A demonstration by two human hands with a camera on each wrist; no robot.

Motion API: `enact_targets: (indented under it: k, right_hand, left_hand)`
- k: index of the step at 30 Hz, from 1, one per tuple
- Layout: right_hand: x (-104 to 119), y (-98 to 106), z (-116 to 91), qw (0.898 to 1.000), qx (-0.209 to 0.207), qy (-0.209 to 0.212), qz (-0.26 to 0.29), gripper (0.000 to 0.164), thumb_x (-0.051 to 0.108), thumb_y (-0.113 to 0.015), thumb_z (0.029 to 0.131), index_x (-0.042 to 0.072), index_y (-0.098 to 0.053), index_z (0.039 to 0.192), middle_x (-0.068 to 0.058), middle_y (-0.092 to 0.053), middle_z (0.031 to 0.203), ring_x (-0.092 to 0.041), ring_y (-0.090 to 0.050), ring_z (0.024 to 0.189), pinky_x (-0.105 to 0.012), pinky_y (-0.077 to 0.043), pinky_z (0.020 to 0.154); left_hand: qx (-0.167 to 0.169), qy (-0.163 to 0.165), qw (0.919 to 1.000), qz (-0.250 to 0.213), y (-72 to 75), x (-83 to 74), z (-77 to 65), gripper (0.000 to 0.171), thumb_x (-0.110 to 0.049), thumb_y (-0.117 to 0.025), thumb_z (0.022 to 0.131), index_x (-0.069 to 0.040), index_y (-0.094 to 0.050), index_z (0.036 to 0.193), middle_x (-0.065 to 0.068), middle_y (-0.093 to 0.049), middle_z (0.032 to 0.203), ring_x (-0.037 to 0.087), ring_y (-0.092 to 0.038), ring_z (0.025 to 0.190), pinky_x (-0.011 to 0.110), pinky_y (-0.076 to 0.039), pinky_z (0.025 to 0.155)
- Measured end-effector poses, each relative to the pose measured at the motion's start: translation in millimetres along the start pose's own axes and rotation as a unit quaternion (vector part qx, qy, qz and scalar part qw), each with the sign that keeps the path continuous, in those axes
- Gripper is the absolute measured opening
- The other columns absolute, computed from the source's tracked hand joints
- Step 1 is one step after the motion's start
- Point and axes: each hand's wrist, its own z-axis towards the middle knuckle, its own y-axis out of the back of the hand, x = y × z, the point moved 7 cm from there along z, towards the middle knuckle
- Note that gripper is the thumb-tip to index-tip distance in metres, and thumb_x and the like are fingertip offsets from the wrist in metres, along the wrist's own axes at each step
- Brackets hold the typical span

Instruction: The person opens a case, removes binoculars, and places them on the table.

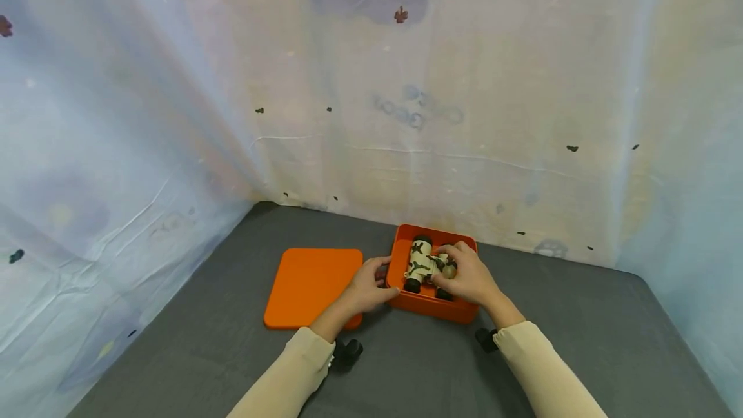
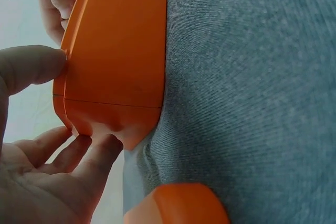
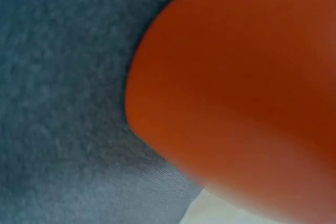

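Observation:
An orange box (image 1: 429, 305) stands uncovered on the grey surface, with camouflage-patterned binoculars (image 1: 419, 262) inside it. My left hand (image 1: 369, 286) grips the box's near left corner. In the left wrist view its thumb presses the rim and the other fingers bear on the side wall of the box (image 2: 115, 45). Reaching in over the right side, my right hand (image 1: 469, 276) holds the right barrel of the binoculars between thumb and fingers. The right wrist view has only the blurred box wall (image 3: 236, 93), and that hand is hidden there.
A flat orange lid (image 1: 313, 282) lies left of the box, partly behind the left forearm. Grey cloth (image 1: 406, 366) covers the table. Pale printed curtains (image 1: 464, 82) hang behind the table and along its sides.

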Motion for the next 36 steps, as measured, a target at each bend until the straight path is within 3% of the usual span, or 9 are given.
enact_targets:
  k: [7,12,16,20,26,36]
  right_hand:
    - [-8.5,-6.9,5.1,1.000,0.012,-0.015,-0.018,0.051,0.032,-0.074,0.081,0.014,-0.061,0.126,-0.008,-0.053,0.096,-0.015,-0.042,0.072,-0.029,-0.036,0.059]
    - [-13.1,-9.8,6.8,0.999,0.025,-0.028,-0.029,0.053,0.038,-0.073,0.081,0.017,-0.060,0.128,-0.005,-0.060,0.103,-0.016,-0.051,0.076,-0.033,-0.043,0.061]
    - [-16.2,-12.2,7.5,0.998,0.037,-0.038,-0.020,0.058,0.040,-0.074,0.081,0.015,-0.058,0.131,-0.003,-0.063,0.079,-0.016,-0.052,0.061,-0.032,-0.042,0.051]
    - [-20.0,-17.5,8.3,0.997,0.055,-0.053,-0.015,0.062,0.042,-0.075,0.080,0.016,-0.056,0.133,0.003,-0.052,0.060,-0.013,-0.046,0.049,-0.028,-0.036,0.043]
    - [-24.2,-22.4,10.9,0.996,0.059,-0.064,-0.027,0.064,0.043,-0.077,0.077,0.018,-0.057,0.132,0.003,-0.050,0.058,-0.014,-0.044,0.049,-0.028,-0.031,0.042]
    - [-25.1,-23.1,14.7,0.993,0.073,-0.082,-0.051,0.068,0.045,-0.078,0.075,0.017,-0.057,0.133,0.003,-0.051,0.060,-0.014,-0.045,0.052,-0.028,-0.034,0.043]
  left_hand:
    - [0.003,-0.001,1.0000,-0.003,-0.7,-0.8,1.6,0.067,-0.011,-0.070,0.087,-0.002,-0.039,0.145,0.018,-0.040,0.142,0.037,-0.050,0.127,0.047,-0.050,0.098]
    - [0.004,0.003,0.9999,-0.014,-0.8,-0.9,0.9,0.067,-0.011,-0.070,0.087,-0.002,-0.039,0.145,0.018,-0.039,0.143,0.039,-0.047,0.129,0.048,-0.050,0.099]
    - [0.002,0.002,0.9999,-0.016,-1.0,-0.8,0.2,0.067,-0.011,-0.071,0.086,-0.002,-0.039,0.145,0.018,-0.040,0.143,0.039,-0.047,0.129,0.049,-0.049,0.099]
    - [0.001,0.003,0.9999,-0.017,-0.5,-0.4,-0.3,0.067,-0.012,-0.071,0.086,-0.002,-0.040,0.145,0.018,-0.040,0.142,0.039,-0.048,0.129,0.048,-0.050,0.098]
    - [0.001,0.002,0.9998,-0.019,-0.2,0.0,-0.4,0.068,-0.013,-0.072,0.086,-0.002,-0.040,0.144,0.018,-0.041,0.141,0.038,-0.048,0.128,0.047,-0.050,0.098]
    - [0.002,0.001,0.9999,-0.013,0.0,0.1,-2.0,0.067,-0.012,-0.070,0.087,-0.003,-0.039,0.145,0.017,-0.041,0.142,0.037,-0.047,0.129,0.048,-0.049,0.100]
